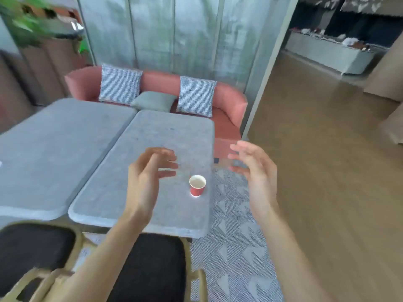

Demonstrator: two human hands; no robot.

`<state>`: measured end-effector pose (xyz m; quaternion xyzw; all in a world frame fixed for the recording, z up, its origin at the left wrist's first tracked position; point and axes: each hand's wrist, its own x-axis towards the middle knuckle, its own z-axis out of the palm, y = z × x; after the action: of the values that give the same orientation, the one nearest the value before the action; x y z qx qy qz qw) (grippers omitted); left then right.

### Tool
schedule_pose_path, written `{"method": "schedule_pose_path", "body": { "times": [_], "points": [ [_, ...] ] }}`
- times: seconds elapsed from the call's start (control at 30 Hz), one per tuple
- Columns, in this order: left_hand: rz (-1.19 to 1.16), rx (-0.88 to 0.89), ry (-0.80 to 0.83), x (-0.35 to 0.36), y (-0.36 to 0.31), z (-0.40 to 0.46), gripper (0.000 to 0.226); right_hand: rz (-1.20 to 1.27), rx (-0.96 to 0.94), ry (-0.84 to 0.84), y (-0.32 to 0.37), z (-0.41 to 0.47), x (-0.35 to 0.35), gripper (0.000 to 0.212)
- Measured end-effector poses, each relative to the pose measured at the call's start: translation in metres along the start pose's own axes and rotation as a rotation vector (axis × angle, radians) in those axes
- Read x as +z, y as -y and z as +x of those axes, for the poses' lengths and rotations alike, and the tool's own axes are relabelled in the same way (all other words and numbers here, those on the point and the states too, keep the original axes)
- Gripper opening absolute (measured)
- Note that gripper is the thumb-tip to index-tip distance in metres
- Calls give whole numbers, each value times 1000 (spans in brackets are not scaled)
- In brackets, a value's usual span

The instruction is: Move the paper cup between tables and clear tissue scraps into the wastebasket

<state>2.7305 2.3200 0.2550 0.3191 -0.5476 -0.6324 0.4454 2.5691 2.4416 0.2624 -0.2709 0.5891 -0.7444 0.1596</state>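
Soft even daylight, blurred edges

grey table (152,136) bears upright, seemingly empty paper cup (197,185)

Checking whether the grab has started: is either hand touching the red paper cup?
Apart. The head view shows bare gray table between the paper cup and the left hand, and the right hand hangs off to its other side.
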Motion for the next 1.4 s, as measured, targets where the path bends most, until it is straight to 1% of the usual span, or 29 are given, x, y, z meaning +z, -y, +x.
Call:
{"method": "schedule_pose_path", "body": {
  "times": [0.03,0.1,0.2,0.27,0.33,0.37,0.43,0.5,0.57,0.63,0.73,0.8,0.87,0.93,1.0,1.07,1.13,1.17,1.23,1.3,1.4],
  "points": [
    [17,-2,-29,5,6,10,22,-40,2,51,-16,17,0,15],
    [39,-13,-78,18,26,31,21,-116,11,146,-53,52,-4,21],
    [65,-59,-166,43,71,61,19,-215,59,283,-109,104,-11,38],
    [86,-116,-229,56,109,77,15,-301,95,404,-147,135,-15,48],
    [116,-160,-295,66,149,92,23,-366,132,556,-185,166,-20,52],
    [127,-193,-335,72,168,99,26,-392,171,638,-203,180,-23,54],
    [155,-290,-406,82,203,109,23,-476,264,784,-235,202,-33,61],
    [211,-407,-451,89,239,116,21,-543,335,883,-265,217,-45,69],
    [268,-538,-463,95,270,124,30,-610,395,945,-294,228,-55,79],
    [268,-649,-460,99,295,131,39,-708,439,1033,-322,234,-58,91],
    [230,-709,-471,104,316,135,48,-750,462,1149,-356,231,-55,101],
    [225,-705,-494,106,322,135,49,-759,412,1206,-371,225,-51,98],
    [239,-697,-511,106,323,134,45,-753,362,1230,-381,218,-48,88],
    [223,-694,-514,107,319,133,35,-754,329,1212,-384,213,-42,76],
    [209,-683,-517,108,313,131,24,-737,298,1218,-381,210,-35,70],
    [218,-665,-527,108,305,126,24,-713,251,1233,-373,205,-27,67],
    [214,-633,-553,105,293,120,27,-708,194,1213,-361,201,-20,59],
    [211,-611,-576,102,283,116,29,-698,171,1206,-353,199,-16,59],
    [195,-555,-626,93,258,101,30,-637,142,1233,-333,191,-7,66],
    [199,-486,-663,82,225,78,29,-560,138,1294,-307,180,5,71],
    [237,-421,-697,64,171,31,30,-500,127,1411,-260,155,25,69]
  ]
}}
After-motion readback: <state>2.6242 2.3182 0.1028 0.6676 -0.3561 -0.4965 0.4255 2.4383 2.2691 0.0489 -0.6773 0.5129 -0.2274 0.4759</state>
